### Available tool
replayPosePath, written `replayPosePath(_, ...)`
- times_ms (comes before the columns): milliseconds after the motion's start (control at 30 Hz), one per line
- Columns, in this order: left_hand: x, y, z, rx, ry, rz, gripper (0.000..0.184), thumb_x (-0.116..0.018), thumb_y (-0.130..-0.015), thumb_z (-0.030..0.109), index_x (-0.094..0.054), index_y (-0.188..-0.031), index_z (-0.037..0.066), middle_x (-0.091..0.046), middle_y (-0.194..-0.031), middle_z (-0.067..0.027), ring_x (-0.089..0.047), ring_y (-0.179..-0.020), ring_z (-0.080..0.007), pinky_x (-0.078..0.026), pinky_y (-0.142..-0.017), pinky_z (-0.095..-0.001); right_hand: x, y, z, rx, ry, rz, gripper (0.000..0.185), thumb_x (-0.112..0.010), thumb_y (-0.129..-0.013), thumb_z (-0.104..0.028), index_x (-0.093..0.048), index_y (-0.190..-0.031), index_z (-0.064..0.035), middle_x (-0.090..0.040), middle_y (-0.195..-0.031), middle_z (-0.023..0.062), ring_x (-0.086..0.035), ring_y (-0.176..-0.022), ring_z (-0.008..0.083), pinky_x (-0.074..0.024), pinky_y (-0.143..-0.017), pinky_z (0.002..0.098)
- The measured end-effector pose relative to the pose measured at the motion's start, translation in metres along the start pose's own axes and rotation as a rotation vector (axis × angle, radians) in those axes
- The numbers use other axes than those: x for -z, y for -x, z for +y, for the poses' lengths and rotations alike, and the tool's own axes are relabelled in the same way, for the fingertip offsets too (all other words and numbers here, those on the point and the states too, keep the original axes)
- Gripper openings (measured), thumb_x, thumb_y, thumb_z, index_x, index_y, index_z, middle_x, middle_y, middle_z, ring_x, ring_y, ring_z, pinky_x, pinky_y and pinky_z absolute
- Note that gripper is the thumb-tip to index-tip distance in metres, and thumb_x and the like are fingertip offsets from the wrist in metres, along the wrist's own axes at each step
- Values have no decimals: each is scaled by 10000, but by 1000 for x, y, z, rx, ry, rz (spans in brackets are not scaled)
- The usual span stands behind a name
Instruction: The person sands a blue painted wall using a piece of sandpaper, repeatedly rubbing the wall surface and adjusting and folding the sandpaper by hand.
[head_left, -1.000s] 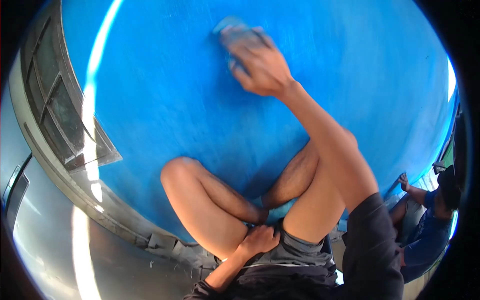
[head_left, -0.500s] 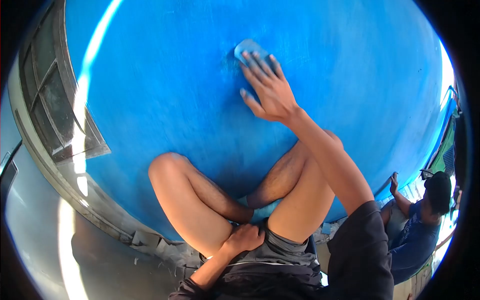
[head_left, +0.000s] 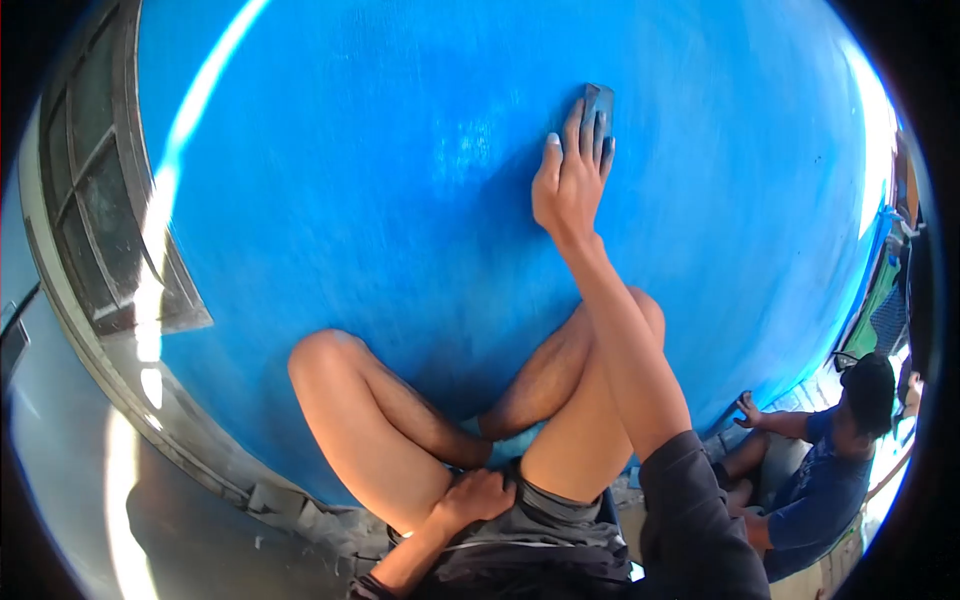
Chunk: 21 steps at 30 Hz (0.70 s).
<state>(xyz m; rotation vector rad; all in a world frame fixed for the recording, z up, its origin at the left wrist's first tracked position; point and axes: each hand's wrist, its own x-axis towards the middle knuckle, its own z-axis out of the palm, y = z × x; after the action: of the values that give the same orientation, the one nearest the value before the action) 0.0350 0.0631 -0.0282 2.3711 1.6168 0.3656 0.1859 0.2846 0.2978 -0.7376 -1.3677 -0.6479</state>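
Observation:
My right hand (head_left: pixel 572 190) presses a small grey-blue piece of sandpaper (head_left: pixel 599 98) flat against a large curved blue surface (head_left: pixel 400 200). Its fingers are extended over the sheet, and the thumb stands apart on the left. Greyish-blue dust coats the fingertips. Down in my lap, my left hand (head_left: pixel 478 498) rests closed on the dark shorts (head_left: pixel 555 508), with its fingertips partly hidden and nothing visible in it. Both my legs are bent, with the knees close to the blue surface.
A framed window-like panel (head_left: pixel 110 210) borders the blue surface on the left. At lower right sits another person (head_left: pixel 815 490) in a blue shirt and dark cap, one hand near the blue surface. Rubble (head_left: pixel 290 505) lies along its lower edge.
My right hand has slid the sandpaper to the right across the blue surface and turned more upright. My left hand remains in my lap. The other person's hand has moved lower and left.

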Motion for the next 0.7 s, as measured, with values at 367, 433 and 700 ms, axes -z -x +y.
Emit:
replayPosePath(367, -16, 2, -8, 5, 4, -26, 477, -529, -948, 371, -727, -814, -42, -697, -842, -323, -698, -811, -499, -559, -843, -565, 6, 105, -31, -475, -57, 26, 637, -366, -1049, -286, -266, -1590, 35, -215, -1671, 243, -173, -1540, 460, -56, -1239, 594)
replayPosePath(433, -3, -5, -6, 46, 22, 7, 480, -529, -946, 372, -730, -822, -46, -695, -838, -326, -698, -816, -499, -557, -849, -567, -1, 107, -35, -442, 40, 10, 640, -365, -1052, -293, -262, -1592, 36, -215, -1670, 249, -163, -1544, 459, -33, -1235, 603)
replayPosePath(700, -9, 0, -6, 13, 54, 34, 425, -546, -933, 320, -694, -763, -40, -691, -826, -311, -687, -799, -504, -559, -807, -567, 5, -28, 7, -321, 14, 120, 675, -381, -1054, -375, -292, -1574, 46, -212, -1673, 241, -172, -1544, 448, -48, -1238, 598)
